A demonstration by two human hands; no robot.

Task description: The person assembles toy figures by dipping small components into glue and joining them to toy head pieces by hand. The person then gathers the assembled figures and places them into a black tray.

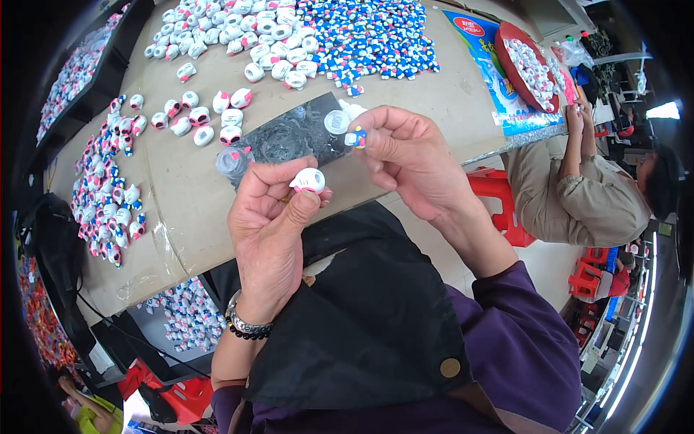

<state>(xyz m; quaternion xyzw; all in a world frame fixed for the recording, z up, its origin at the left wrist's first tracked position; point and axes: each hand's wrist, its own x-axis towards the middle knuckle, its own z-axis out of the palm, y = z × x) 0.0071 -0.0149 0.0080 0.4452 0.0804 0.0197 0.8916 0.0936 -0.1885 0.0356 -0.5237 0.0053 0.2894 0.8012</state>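
Between the thumb and fingers of my left hand (271, 217) is a white toy head (309, 180) with pink at its lower edge and a round hole facing right. My right hand (412, 155) pinches a small blue toy body (356, 137) with yellow and white spots. The two pieces are apart, above the table's front edge. Behind them lies a dark flat pad (282, 134), smeared and scuffed. A small clear cup (336, 122) stands at its right end, beside a white nozzle-like piece (353, 110). Another clear cup (231, 162) sits at its left end.
Piles of white heads (278, 43) and blue bodies (376, 36) cover the table's far side. Joined figures (108, 188) heap at the left, with a grey bin (189, 318) of more below. A red tray (510, 36) stands at the right, near another person (585, 188) and a red stool (499, 206).
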